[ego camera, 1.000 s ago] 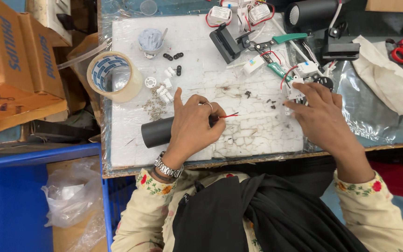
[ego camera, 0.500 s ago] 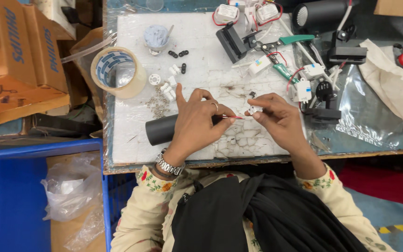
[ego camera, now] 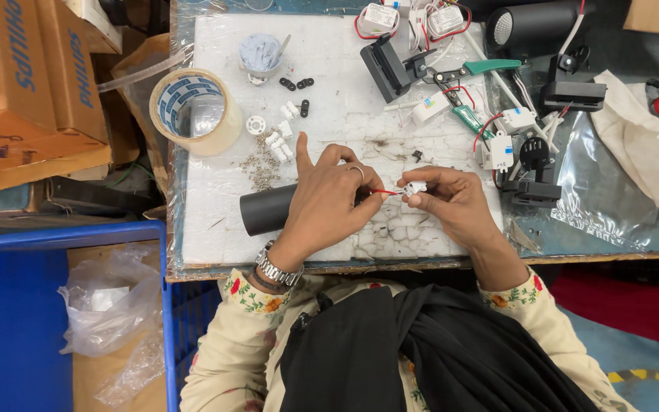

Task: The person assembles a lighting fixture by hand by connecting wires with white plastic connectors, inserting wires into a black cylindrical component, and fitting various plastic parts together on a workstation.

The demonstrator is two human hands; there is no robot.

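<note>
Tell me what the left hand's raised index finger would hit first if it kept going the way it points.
The left hand points its index finger up the table, away from the person. Going straight on, it would probably first meet the small black connector, though height above the white board is unclear, so it might pass over.

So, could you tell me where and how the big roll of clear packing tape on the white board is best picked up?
Probably by its ring wall. The big roll of clear packing tape lies flat with its open core facing up, so come from above, thumb in the core and fingers outside. The nearer side seems freest; a brown cardboard box crowds the far side.
</note>
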